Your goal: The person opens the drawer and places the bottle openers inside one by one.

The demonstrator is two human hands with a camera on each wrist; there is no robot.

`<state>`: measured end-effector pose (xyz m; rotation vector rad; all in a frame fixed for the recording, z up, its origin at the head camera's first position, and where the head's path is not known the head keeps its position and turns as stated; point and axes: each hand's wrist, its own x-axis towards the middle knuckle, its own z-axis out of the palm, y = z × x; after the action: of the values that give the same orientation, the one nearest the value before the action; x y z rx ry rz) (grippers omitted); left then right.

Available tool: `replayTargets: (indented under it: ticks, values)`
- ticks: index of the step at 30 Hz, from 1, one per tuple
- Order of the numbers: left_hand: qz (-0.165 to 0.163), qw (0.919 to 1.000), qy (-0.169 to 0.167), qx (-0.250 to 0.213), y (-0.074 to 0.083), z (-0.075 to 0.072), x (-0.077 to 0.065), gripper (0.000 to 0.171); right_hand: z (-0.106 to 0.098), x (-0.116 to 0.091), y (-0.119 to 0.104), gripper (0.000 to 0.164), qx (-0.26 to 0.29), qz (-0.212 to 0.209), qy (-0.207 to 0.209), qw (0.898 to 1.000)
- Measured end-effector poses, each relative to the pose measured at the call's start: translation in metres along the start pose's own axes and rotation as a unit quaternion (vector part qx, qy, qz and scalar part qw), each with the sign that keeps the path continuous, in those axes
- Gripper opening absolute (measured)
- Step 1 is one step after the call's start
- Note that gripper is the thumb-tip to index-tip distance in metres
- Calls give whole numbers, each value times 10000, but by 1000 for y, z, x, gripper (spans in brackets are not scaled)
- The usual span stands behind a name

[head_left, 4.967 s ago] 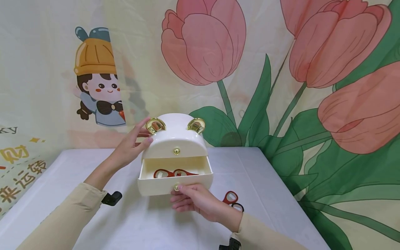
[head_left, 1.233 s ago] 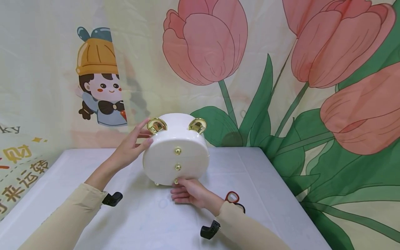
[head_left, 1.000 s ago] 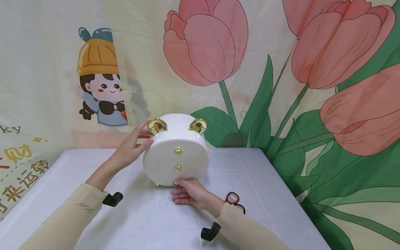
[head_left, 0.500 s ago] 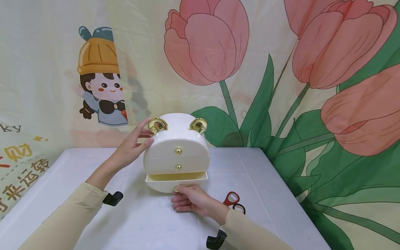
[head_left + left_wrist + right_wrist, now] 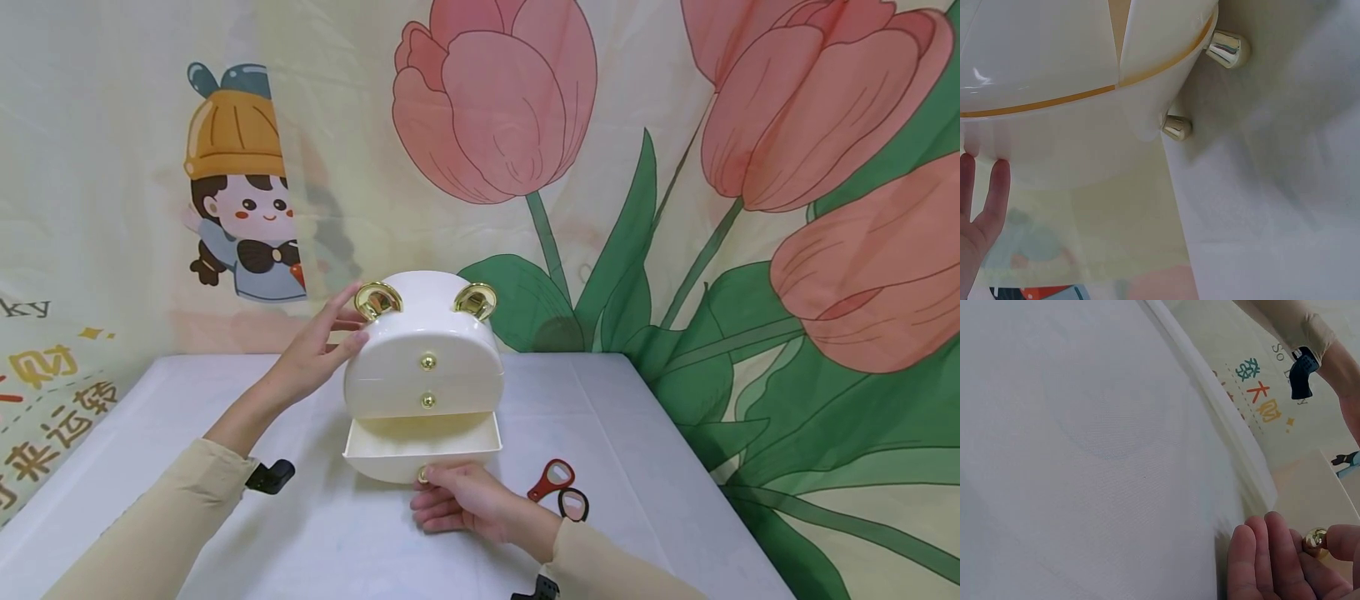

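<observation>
A white rounded mini drawer chest [image 5: 423,346] with gold ear-like trims stands on the table. Its bottom drawer [image 5: 378,468] is pulled out, its visible inside pale and bare. My right hand [image 5: 480,504] pinches that drawer's gold knob [image 5: 1316,540] between thumb and forefinger, the other fingers extended below. Against the chest's left side rests my left hand [image 5: 311,354], fingers spread; the left wrist view shows two fingertips [image 5: 999,178] at the white shell. Scissors with one red and one black loop [image 5: 538,490] lie right of my right hand, partly hidden by it.
A white cloth [image 5: 645,533] covers the table. Behind it hangs a printed backdrop [image 5: 491,117] with tulips and a cartoon figure. Small gold feet [image 5: 1177,127] show under the chest in the left wrist view.
The middle drawer, out five seconds ago with a red-rimmed item inside, is now closed. My right hand has drawn the bottom drawer out towards me. My left hand has stayed put.
</observation>
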<state>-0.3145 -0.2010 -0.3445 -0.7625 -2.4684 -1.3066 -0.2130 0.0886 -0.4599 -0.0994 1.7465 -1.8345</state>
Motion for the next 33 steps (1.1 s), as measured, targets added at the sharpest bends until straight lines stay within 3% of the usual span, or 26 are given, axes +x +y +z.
replayTargets:
  ticks: [33]
  values:
    - [-73, 10000, -31, 4, 0, 0, -2, 79, 6, -33, 16, 46, -24, 170, -361, 9992]
